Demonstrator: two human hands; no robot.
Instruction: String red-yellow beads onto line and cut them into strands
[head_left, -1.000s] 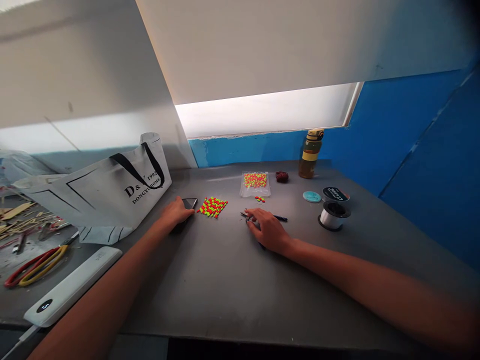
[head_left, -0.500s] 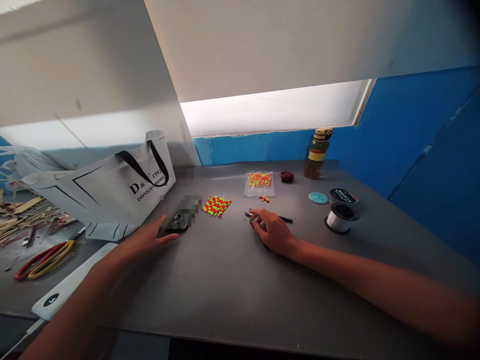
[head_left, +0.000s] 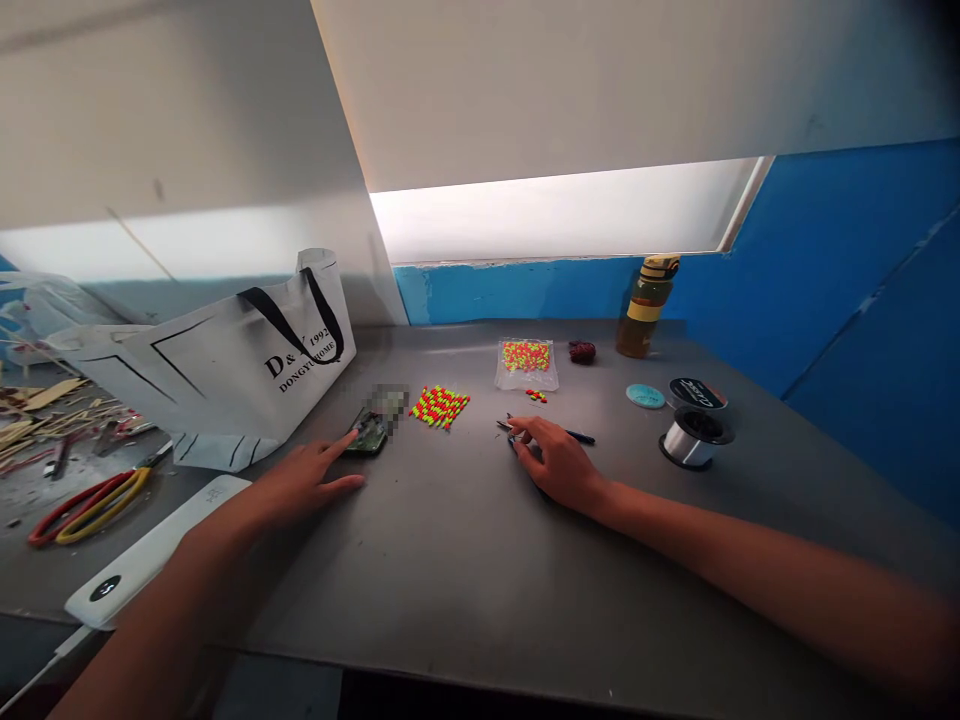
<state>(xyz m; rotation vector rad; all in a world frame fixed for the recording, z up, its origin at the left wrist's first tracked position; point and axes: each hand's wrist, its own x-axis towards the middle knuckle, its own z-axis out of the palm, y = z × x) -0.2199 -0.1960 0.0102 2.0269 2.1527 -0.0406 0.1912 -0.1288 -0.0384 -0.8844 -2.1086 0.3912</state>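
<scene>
My left hand [head_left: 304,478] is open at the left, its index fingertip on the screen of a dark phone [head_left: 367,435] lying flat; part of the phone's far end is blurred out. A small woven patch of red and yellow-green beads [head_left: 440,407] lies to the right of the phone. My right hand [head_left: 555,460] rests on the table with fingers curled over a pair of dark-handled pliers [head_left: 581,437]. The pliers' tip pokes out left of the fingers, and one handle shows to the right. Several loose beads [head_left: 536,396] lie beyond that hand.
Behind are a clear bag of beads [head_left: 526,362], a dark red bundle [head_left: 581,352] and a bottle [head_left: 646,310]. A spool of clear line [head_left: 691,440] and round labels [head_left: 645,396] stand right. Left are a white bag [head_left: 225,370], scissors [head_left: 94,508] and a power bank [head_left: 150,550].
My left index finger has come down onto the phone's screen. My right hand stays at the pliers. The view has shifted slightly.
</scene>
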